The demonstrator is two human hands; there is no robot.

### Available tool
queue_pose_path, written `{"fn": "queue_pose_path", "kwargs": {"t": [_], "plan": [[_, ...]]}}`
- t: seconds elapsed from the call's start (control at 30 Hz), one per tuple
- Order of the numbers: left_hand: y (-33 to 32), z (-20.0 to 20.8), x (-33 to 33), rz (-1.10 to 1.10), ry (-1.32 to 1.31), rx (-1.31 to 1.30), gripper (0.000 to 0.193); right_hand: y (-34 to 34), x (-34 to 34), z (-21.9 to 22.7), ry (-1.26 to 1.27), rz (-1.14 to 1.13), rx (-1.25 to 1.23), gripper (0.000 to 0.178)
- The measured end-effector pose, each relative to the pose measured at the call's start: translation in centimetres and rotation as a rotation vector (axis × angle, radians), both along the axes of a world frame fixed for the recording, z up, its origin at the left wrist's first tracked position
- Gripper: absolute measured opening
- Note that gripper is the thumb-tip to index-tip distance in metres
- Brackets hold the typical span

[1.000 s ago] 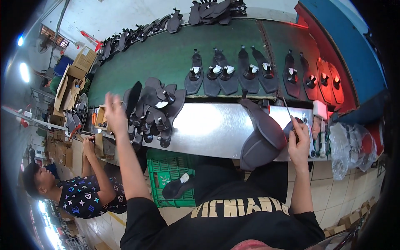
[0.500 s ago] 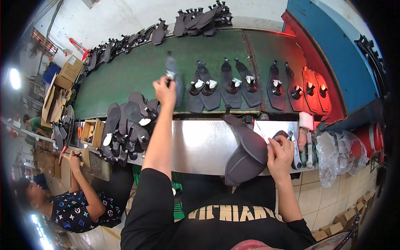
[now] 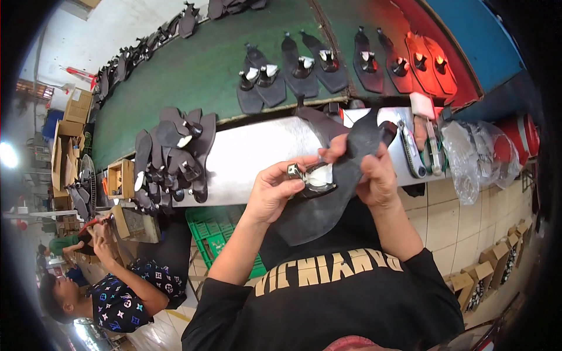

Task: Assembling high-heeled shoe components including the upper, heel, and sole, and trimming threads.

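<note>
In front of my chest, above the bench edge, both hands hold a dark shoe sole (image 3: 319,216), its wide end down and its narrow end up and to the right. My left hand (image 3: 270,190) has thumb and fingers closed on the glossy black part with white material (image 3: 319,175) fixed on the sole. My right hand (image 3: 377,178) grips the sole's right edge near the narrow end. Behind them, another dark sole piece (image 3: 319,121) lies partly on the metal bench (image 3: 246,146), the rest of it hidden.
A green belt (image 3: 193,76) bears several soles (image 3: 301,67), some under red light at the right. Piled soles (image 3: 170,152) lie on the bench's left. A grey-handled tool (image 3: 411,153) and a plastic bag (image 3: 468,155) sit right. A person (image 3: 117,289) works at far left.
My left hand has come back from the belt with a sole. My right hand has moved up and left onto that sole. The view has shifted, so the belt sits higher.
</note>
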State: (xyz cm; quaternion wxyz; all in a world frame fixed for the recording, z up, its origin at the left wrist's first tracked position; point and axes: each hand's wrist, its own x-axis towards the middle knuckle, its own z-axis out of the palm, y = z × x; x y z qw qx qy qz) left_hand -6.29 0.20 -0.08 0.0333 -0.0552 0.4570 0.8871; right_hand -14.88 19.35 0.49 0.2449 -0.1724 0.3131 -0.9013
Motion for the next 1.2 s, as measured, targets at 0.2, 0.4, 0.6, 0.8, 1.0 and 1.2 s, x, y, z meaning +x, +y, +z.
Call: {"fn": "queue_pose_path", "kwargs": {"t": [0.2, 0.4, 0.6, 0.8, 1.0, 1.2], "plan": [[-0.3, -1.1, 2.0, 0.129, -0.043, 0.062, 0.027, 2.9, 1.9, 0.3, 0.438, -0.067, 0.556, 0.035], [0.0, -1.1, 2.7, 0.136, 0.031, 0.000, 0.031, 2.0, 4.5, 1.4, 0.565, -0.148, 0.786, 0.054], [0.1, -2.1, 2.8, 0.123, 0.079, -0.030, 0.033, 1.9, 4.8, 1.0, 0.694, -0.211, 0.789, 0.046], [0.2, -2.3, 2.6, 0.122, 0.078, -0.031, 0.033, 1.9, 4.8, 0.5, 0.677, -0.201, 0.767, 0.045], [0.2, -2.4, 2.6, 0.124, 0.062, -0.025, 0.033, 2.0, 4.8, 0.1, 0.648, -0.186, 0.769, 0.045], [0.2, -2.4, 2.8, 0.123, 0.061, -0.029, 0.032, 2.0, 4.9, 0.3, 0.633, -0.149, 0.776, 0.045]]}}
